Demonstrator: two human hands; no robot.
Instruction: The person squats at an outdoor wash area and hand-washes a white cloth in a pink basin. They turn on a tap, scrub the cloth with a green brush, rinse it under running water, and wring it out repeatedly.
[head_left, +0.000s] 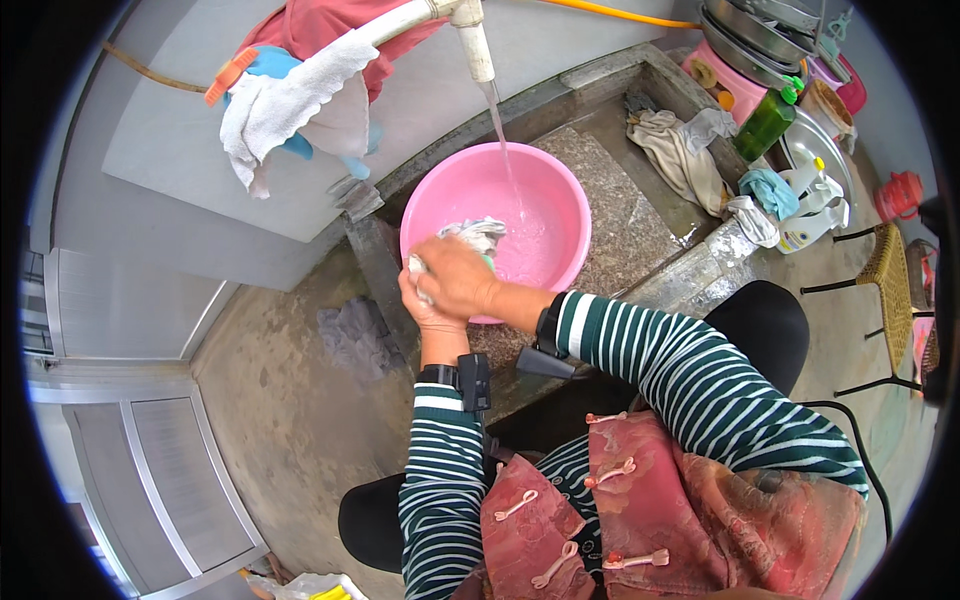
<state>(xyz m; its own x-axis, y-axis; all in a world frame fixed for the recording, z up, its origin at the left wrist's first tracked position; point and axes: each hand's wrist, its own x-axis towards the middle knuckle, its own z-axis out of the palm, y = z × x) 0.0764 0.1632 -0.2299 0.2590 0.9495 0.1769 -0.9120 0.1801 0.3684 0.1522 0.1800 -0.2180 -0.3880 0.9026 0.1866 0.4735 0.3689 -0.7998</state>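
Over the left rim of a pink plastic basin (559, 176), my right hand (461, 276) and my left hand (426, 309) are pressed together around a wet whitish cloth (480, 232). Part of the cloth bunches out past my right knuckles, and another bit shows between the fingers. Most of the left palm is hidden behind the right hand. A stream of water (501, 124) runs from a white plastic pipe spout (474, 52) into the basin, which holds shallow water. A small green patch shows beside the cloth; what it is I cannot tell.
The basin stands on a stone slab (619, 202) in a low concrete trough. Damp cloths (679, 161) lie at its right. A green pump bottle (766, 120) and white spray bottles (814, 221) stand beyond. Grey cloth (358, 337) lies on the floor; a white towel (289, 97) hangs at the pipe.
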